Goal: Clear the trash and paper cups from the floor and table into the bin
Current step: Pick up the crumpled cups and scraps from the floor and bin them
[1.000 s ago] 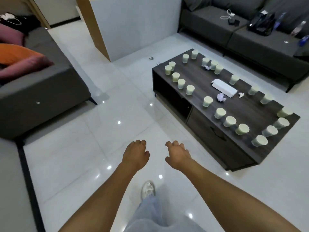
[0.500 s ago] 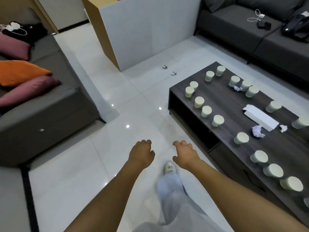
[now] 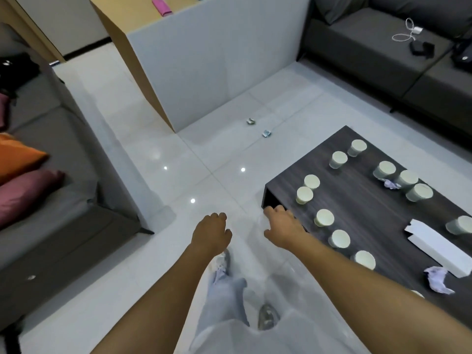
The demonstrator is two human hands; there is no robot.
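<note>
Mid-stride across the white tiled floor, I have closed in on the dark coffee table, which a second ago lay well ahead and to the right and now runs along my right side. My right hand, fingers loosely curled and holding nothing, has drawn level with the table's near corner; whether it touches the edge I cannot tell. My left hand hangs over the tiles, also relaxed and empty. The paper cups stand untouched in rows on the tabletop, with crumpled tissue and a flattened white carton among them. Two small wrappers, only now fully visible, lie on the floor between the table's far corner and the white partition. No bin appears anywhere in view. Nothing has been collected yet, as I judge it: the walk has brought both the nearest cups and the floor litter closer, and the first pick-up remains ahead.
</note>
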